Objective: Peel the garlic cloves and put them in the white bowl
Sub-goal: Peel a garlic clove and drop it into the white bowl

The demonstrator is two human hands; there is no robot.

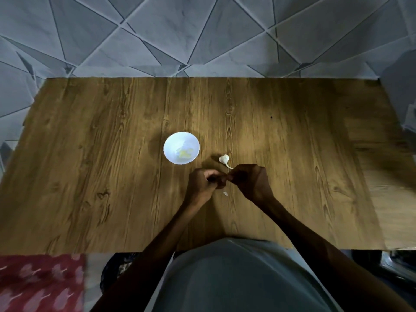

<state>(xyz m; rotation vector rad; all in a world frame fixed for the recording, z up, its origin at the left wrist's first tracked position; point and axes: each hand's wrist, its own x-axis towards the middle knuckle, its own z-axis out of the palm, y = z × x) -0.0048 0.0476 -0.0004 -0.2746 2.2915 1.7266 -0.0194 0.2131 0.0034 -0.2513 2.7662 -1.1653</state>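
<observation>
Resting mid-frame on the wooden bench (90, 154), a white bowl (181, 140) holds pale peeled cloves (185, 152), and to its lower right the curled left hand (203, 183) meets the curled right hand (249, 179) fingertip to fingertip, contents unseeable, just below a garlic piece (224, 159).

Torso: 1 plain grey-blue garment (236, 280), smooth fabric with soft folds, at the lower centre of the frame. Left grip (203, 183) and right grip (251, 180): bare. Left forearm (157, 242) and right forearm (301, 228): bare along the full visible length.
</observation>
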